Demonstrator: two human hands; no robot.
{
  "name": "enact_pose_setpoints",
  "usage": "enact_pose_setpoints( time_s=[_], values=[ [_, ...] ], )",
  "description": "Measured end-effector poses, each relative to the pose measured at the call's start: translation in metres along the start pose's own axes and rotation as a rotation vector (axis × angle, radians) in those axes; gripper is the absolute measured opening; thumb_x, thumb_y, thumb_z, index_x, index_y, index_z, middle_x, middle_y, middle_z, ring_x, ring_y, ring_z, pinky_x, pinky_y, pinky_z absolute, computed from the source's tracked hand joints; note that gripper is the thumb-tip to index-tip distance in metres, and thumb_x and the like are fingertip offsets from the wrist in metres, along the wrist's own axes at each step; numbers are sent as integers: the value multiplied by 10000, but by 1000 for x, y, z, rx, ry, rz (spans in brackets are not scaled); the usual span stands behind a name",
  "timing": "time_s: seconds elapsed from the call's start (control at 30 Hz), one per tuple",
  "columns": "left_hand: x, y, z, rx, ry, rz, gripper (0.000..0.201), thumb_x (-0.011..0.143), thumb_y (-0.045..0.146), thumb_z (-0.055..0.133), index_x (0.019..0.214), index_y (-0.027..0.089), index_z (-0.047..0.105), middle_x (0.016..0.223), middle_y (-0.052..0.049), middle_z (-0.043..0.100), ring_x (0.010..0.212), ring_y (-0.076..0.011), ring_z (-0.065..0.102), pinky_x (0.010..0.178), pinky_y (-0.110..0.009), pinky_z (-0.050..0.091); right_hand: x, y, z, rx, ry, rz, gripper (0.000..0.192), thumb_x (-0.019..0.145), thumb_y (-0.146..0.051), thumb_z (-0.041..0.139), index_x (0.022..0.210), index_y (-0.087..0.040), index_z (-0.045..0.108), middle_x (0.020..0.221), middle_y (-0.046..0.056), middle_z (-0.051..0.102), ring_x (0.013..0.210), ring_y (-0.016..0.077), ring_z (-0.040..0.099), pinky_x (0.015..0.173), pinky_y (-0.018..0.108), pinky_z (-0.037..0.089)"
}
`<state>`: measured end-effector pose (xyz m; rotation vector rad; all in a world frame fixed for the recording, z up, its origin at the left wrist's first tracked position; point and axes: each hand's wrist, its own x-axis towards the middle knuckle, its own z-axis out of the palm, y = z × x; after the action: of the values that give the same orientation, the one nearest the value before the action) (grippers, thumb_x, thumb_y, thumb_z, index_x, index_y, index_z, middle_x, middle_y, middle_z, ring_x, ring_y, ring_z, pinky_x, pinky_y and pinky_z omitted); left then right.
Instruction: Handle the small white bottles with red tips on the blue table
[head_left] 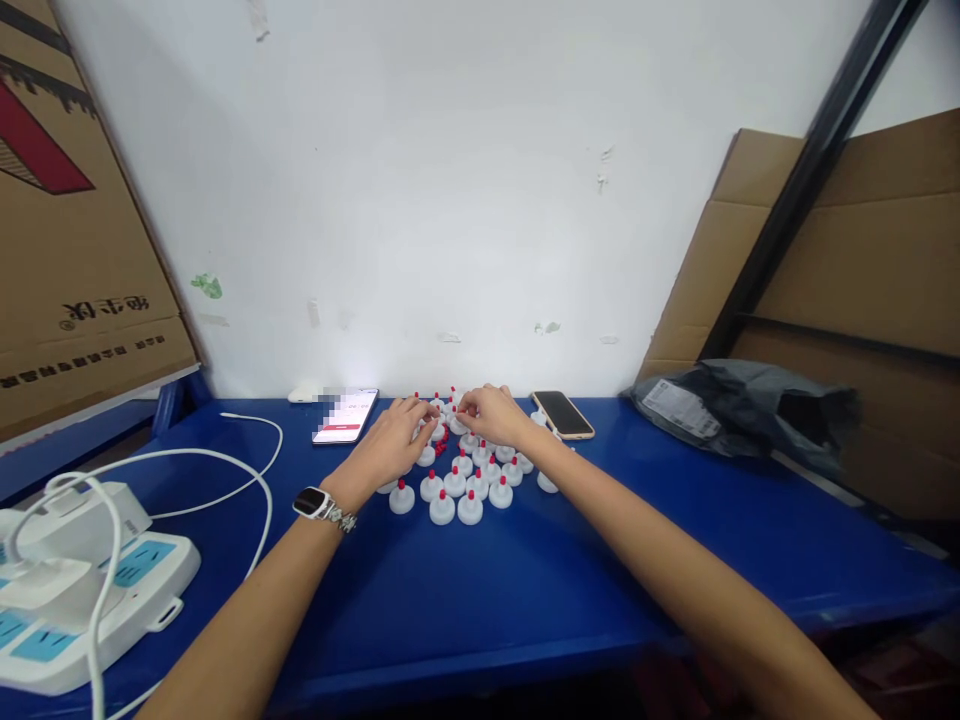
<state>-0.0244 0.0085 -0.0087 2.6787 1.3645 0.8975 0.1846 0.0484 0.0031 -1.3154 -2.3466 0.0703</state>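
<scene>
Several white round nozzle caps with red tips (470, 508) stand in a cluster at the middle of the blue table, most of them upright. My left hand (394, 440) reaches in at the cluster's left side, thumb and fingers closed in a pinch. From the right, my right hand (495, 412) is also pinched, its fingertips by a white cap near the back. What either pinch holds is too small to make out. Small loose red tips (442, 443) lie heaped among the caps between my hands. My hands hide part of the cluster.
A lit phone (346, 416) lies left of the caps, a dark-screened phone (562, 414) right. A white power strip (97, 600) with looping cables occupies the left. A grey plastic bag (750, 410) rests at right. Cardboard (82, 250) and a white wall (480, 200) bound the table.
</scene>
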Motion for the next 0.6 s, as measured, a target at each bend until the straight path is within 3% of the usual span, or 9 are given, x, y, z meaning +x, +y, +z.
enact_pose_setpoints(
  time_s=[0.27, 0.43, 0.6],
  values=[
    [-2, 4, 0, 11, -41, -17, 322, 994, 403, 369, 1002, 218, 633, 998, -69, 593, 974, -254, 531, 875, -415, 442, 17, 6, 15, -106, -113, 9, 135, 832, -269, 602, 818, -201, 718, 831, 63, 717, 915, 242, 594, 887, 389, 297],
    [-2, 8, 0, 15, -58, -15, 335, 997, 412, 360, 995, 216, 632, 998, -71, 588, 963, -253, 526, 862, -414, 442, 5, 3, 8, -46, -36, 14, 221, 853, -374, 588, 960, -214, 697, 815, 52, 701, 930, 243, 571, 873, 378, 293],
    [-2, 12, 0, 12, -68, -10, 308, 993, 386, 382, 1022, 216, 636, 1020, -71, 586, 1002, -250, 519, 885, -404, 441, -13, 4, 0, -141, -92, -67, 114, 815, -286, 612, 808, -204, 691, 832, 57, 700, 950, 246, 540, 869, 379, 265]
  ],
)
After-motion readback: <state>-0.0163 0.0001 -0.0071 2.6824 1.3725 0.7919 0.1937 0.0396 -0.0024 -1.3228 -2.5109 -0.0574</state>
